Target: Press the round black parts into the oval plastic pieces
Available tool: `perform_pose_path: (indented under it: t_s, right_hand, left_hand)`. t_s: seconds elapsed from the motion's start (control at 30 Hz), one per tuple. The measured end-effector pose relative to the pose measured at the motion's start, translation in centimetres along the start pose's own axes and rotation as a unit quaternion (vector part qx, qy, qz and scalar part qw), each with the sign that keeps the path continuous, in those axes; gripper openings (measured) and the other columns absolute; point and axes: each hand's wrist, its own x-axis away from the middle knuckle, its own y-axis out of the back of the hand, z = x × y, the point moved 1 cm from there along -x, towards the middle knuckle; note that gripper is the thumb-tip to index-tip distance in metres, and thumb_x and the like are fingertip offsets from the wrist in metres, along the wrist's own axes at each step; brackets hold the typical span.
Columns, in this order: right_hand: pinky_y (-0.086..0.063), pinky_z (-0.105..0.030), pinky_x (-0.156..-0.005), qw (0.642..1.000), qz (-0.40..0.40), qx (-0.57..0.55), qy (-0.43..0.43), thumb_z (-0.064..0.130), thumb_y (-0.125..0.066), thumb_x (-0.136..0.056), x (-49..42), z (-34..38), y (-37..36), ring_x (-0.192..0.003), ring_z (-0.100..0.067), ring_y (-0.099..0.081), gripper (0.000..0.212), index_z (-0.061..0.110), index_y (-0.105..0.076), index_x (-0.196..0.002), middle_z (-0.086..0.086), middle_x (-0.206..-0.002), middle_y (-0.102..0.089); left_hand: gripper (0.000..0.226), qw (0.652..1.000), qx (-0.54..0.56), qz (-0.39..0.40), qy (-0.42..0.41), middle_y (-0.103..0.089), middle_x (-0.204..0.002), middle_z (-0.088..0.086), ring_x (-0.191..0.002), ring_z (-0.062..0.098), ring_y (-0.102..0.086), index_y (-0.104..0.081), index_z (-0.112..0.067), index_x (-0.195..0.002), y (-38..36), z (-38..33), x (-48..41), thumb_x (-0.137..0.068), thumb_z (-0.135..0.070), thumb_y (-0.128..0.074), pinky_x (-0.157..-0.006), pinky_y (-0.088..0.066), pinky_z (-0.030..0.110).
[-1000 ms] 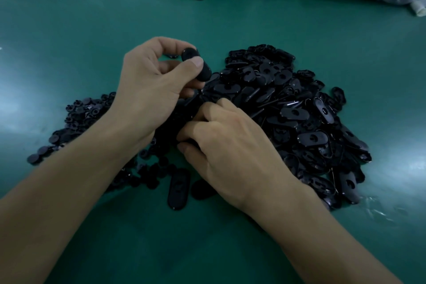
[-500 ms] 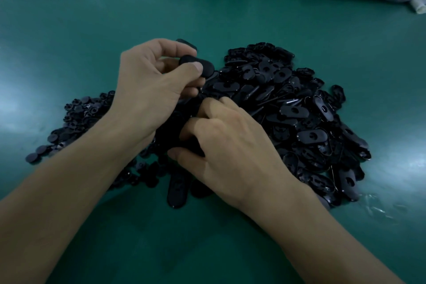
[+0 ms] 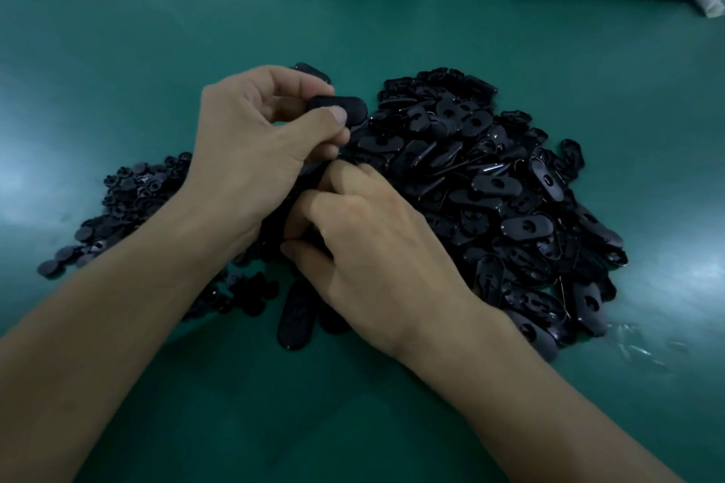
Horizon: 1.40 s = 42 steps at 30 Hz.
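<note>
On the green bench (image 3: 157,51) we've got the big heap of oval plastic pieces (image 3: 490,184) to the right and a smaller heap of round black parts (image 3: 129,196) to the left, probably so both are in easy reach. The left hand (image 3: 251,145) holds one oval piece (image 3: 345,106) above the heaps, thumb and fingers (image 3: 325,120) clamped on it, ready for pressing we reckon. The right hand (image 3: 376,247) digs between the heaps, fingers curled, can't tell if they hold anything. The held piece looks flat, matte black, with rounded ends
</note>
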Motion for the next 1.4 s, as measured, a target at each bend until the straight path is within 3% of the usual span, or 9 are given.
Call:
perform_pose_path:
  t_s: [0.13,0.27,0.43,0.5,0.57,0.8,0.97,1.23,1.4]
  right_hand:
    - [-0.048,-0.044,-0.069,0.995,-0.068,-0.075,0.012,0.018,-0.057,-0.098,0.1,-0.3,0.6,-0.080,-0.023,-0.054,0.008,0.013,-0.056,-0.091,0.000,-0.088,-0.057]
    - [-0.043,-0.023,-0.051,0.975,-0.168,-0.141,-0.042,0.021,-0.054,-0.101,0.4,-2.2,1.9,-0.060,-0.006,-0.054,0.012,0.022,-0.049,-0.089,0.012,-0.070,-0.056]
    - [-0.054,-0.025,-0.066,0.940,-0.244,-0.224,-0.081,0.015,-0.066,-0.095,0.9,-4.8,2.7,-0.073,-0.008,-0.064,0.016,0.028,-0.059,-0.089,0.011,-0.079,-0.064]
    - [-0.057,-0.029,-0.071,0.920,-0.248,-0.285,-0.107,0.013,-0.069,-0.093,0.9,-5.5,2.8,-0.078,-0.011,-0.069,0.020,0.032,-0.062,-0.095,0.008,-0.083,-0.070]
    - [-0.055,-0.022,-0.070,0.908,-0.245,-0.319,-0.118,0.011,-0.071,-0.091,0.9,-5.8,2.9,-0.079,-0.010,-0.071,0.020,0.029,-0.068,-0.100,0.007,-0.084,-0.073]
    - [-0.055,-0.021,-0.066,0.848,-0.225,-0.464,-0.123,0.000,-0.071,-0.088,0.9,-6.0,3.2,-0.076,-0.016,-0.074,0.015,0.014,-0.073,-0.092,-0.007,-0.085,-0.077]
    - [-0.050,-0.018,-0.066,0.838,-0.220,-0.483,-0.122,0.009,-0.076,-0.085,0.9,-6.4,3.4,-0.073,-0.007,-0.064,0.016,0.025,-0.078,-0.085,0.004,-0.078,-0.073]
    - [-0.051,-0.019,-0.059,0.787,-0.198,-0.564,-0.149,0.009,-0.075,-0.078,1.1,-6.4,3.4,-0.066,-0.012,-0.068,0.013,0.022,-0.075,-0.077,-0.007,-0.077,-0.073]
    - [-0.052,-0.018,-0.061,0.787,-0.202,-0.564,-0.148,0.006,-0.075,-0.079,1.0,-6.6,3.4,-0.067,-0.013,-0.068,0.016,0.018,-0.075,-0.090,-0.008,-0.078,-0.075]
  left_hand:
    - [0.018,1.000,-0.003,0.003,0.000,-0.075,-0.073,0.007,-0.064,0.019,-0.070,-0.067,-0.013,-0.096,0.2,-0.3,0.2,-0.085,-0.002,-0.074,-0.062,-0.057,0.025]
    - [0.016,1.000,-0.011,0.008,-0.016,-0.075,-0.073,0.008,-0.065,0.019,-0.070,-0.068,-0.015,-0.088,0.1,-0.5,0.3,-0.085,-0.001,-0.074,-0.067,-0.060,0.029]
    - [0.015,0.998,-0.033,0.050,-0.034,-0.074,-0.069,0.001,-0.067,0.019,-0.073,-0.070,-0.014,-0.086,-0.3,-0.6,0.9,-0.083,-0.002,-0.077,-0.065,-0.060,0.025]
    - [0.016,0.996,-0.035,0.065,-0.041,-0.074,-0.069,0.001,-0.067,0.019,-0.074,-0.071,-0.016,-0.085,-0.4,-0.7,1.2,-0.082,-0.002,-0.078,-0.064,-0.060,0.025]
    - [0.016,0.996,-0.035,0.074,-0.045,-0.074,-0.070,0.001,-0.067,0.019,-0.074,-0.072,-0.017,-0.084,-0.4,-0.7,1.3,-0.080,-0.002,-0.079,-0.064,-0.060,0.025]
    - [0.018,0.997,-0.005,0.073,-0.027,-0.074,-0.071,0.004,-0.069,0.023,-0.075,-0.071,-0.014,-0.087,-0.5,-0.7,1.5,-0.081,0.001,-0.078,-0.063,-0.059,0.025]
    - [0.015,0.997,0.022,0.078,-0.007,-0.074,-0.070,0.005,-0.069,0.020,-0.076,-0.071,-0.011,-0.088,-0.6,-0.8,1.6,-0.080,0.001,-0.078,-0.062,-0.059,0.023]
    - [0.022,0.992,0.074,0.097,0.014,-0.075,-0.072,0.004,-0.073,0.020,-0.076,-0.074,-0.012,-0.088,-0.9,-1.0,1.7,-0.081,0.009,-0.073,-0.065,-0.059,0.023]
    - [0.022,0.991,0.080,0.109,0.011,-0.074,-0.070,0.001,-0.075,0.021,-0.076,-0.073,-0.012,-0.089,-0.9,-1.1,1.8,-0.080,0.008,-0.073,-0.066,-0.060,0.024]
